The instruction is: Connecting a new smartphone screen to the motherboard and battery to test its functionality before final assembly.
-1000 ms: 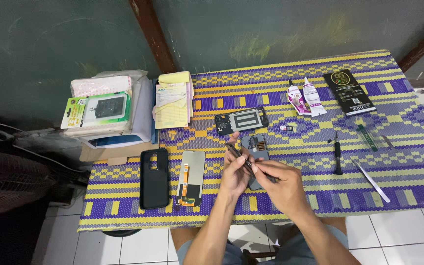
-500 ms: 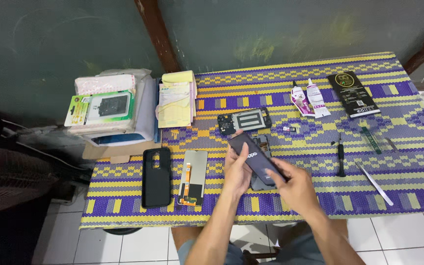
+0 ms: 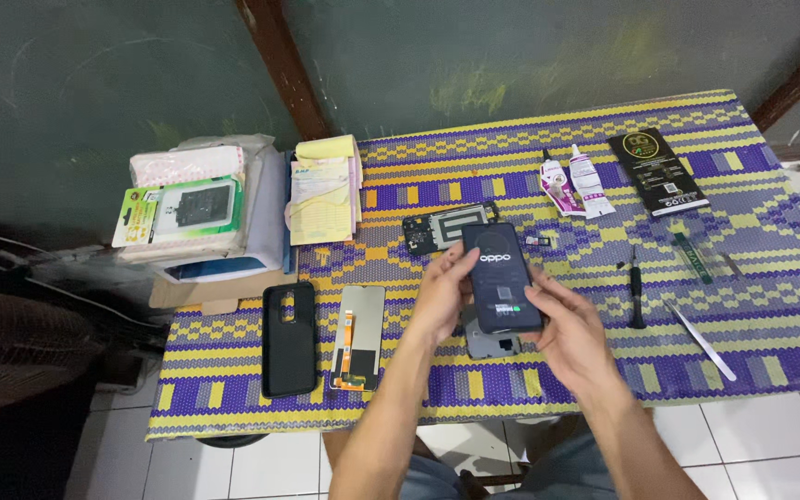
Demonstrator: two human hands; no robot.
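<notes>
Dark phone screen (image 3: 500, 276); black packet (image 3: 656, 172) far right.

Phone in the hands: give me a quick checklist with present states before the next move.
1. Phone gripped on both sides by left hand and right hand: ok.
2. Screen lit and facing up: ok.
3. Grey part lies just under the phone, so the spot below is free: not ok.
4. Screwdriver and tweezers lie apart from the hands: ok.
5. Back of phone closed: cannot tell.
</notes>
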